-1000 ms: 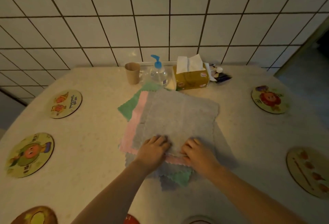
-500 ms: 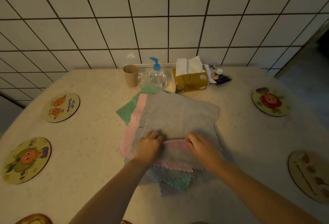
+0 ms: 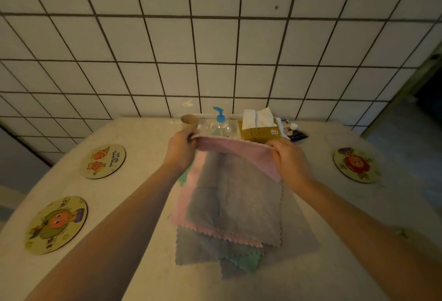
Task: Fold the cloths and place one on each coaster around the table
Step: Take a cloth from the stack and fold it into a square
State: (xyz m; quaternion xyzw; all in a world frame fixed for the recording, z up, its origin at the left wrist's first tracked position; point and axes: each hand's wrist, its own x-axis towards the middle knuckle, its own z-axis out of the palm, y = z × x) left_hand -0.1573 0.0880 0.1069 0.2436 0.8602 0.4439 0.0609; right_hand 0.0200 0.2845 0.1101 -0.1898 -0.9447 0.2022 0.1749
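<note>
Cloth (image 3: 235,151), pink side up, is stretched between both hands above the pile (image 3: 229,217). It could sag or slip crooked if one corner pinch loosens. Left hand (image 3: 180,148) and right hand (image 3: 288,157) each have fingers closed tight on a corner.

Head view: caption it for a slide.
Both hands fold the top cloth over the stack; coasters bare.
</note>
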